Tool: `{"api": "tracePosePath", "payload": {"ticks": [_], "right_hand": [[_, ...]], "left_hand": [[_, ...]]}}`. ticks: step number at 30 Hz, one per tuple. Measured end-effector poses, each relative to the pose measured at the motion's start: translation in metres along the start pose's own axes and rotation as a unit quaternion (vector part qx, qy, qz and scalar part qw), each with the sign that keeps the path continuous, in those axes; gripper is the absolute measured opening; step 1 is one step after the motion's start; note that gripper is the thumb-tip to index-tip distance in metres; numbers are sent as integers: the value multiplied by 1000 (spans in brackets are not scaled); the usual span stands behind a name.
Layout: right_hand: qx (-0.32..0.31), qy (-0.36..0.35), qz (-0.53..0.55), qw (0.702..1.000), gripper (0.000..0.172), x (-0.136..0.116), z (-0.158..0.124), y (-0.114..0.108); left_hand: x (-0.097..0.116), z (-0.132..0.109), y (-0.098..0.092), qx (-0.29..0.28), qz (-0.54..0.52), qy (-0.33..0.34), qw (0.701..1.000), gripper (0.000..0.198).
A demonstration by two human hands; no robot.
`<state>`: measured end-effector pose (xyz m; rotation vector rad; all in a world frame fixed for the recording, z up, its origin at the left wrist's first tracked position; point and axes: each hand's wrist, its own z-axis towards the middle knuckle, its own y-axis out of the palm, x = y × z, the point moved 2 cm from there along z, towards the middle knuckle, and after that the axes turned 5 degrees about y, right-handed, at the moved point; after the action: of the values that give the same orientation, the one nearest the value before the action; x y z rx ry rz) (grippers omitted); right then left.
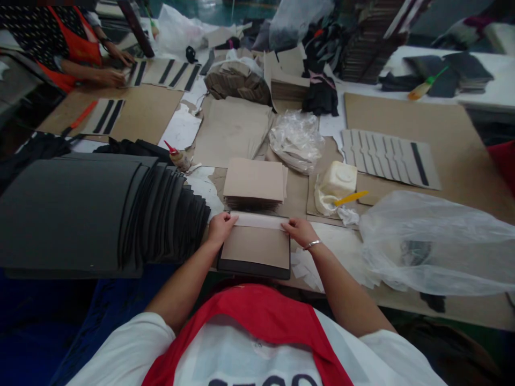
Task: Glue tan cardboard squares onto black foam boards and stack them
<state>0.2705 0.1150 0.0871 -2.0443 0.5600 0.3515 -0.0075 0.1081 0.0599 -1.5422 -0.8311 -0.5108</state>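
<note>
A brown cardboard piece (pixel 256 247) lies on a black foam sheet (pixel 253 268) right in front of me. Along its far edge runs a white strip (pixel 259 220). My left hand (pixel 220 227) rests on the left end of that strip, fingers curled and pressing down. My right hand (pixel 296 230), with a bracelet at the wrist, presses the strip's right end, fingers bent. Just beyond stands a stack of brown cardboard pieces (pixel 255 183).
A large fanned stack of black foam sheets (pixel 96 212) fills the left. A glue bottle with a red tip (pixel 179 157), a white tub with a yellow brush (pixel 340 185) and plastic bags (pixel 434 244) lie around. Another person (pixel 60 43) works at the far left.
</note>
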Motion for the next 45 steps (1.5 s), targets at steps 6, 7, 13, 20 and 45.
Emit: {"api": "tracePosePath", "payload": {"ticks": [6,7,13,20,45], "right_hand": [[38,4,-50,998,34,1,3,5],[37,5,-49,998,34,2,4,5],[29,13,-35,999,35,5,10,8],[19,36,-29,999,31,2,11,8],[175,45,-34,983,72,38,-48,62]], "left_hand": [[-4,5,3,-6,-4,-28,1000,34],[-3,6,2,-7,-4,-31,999,34],[-1,8,1,-17,21,-33,999,34],[-4,7,7,-17,66,-30,997,34],[-38,-47,-7,-86,86,114,986,78]]}}
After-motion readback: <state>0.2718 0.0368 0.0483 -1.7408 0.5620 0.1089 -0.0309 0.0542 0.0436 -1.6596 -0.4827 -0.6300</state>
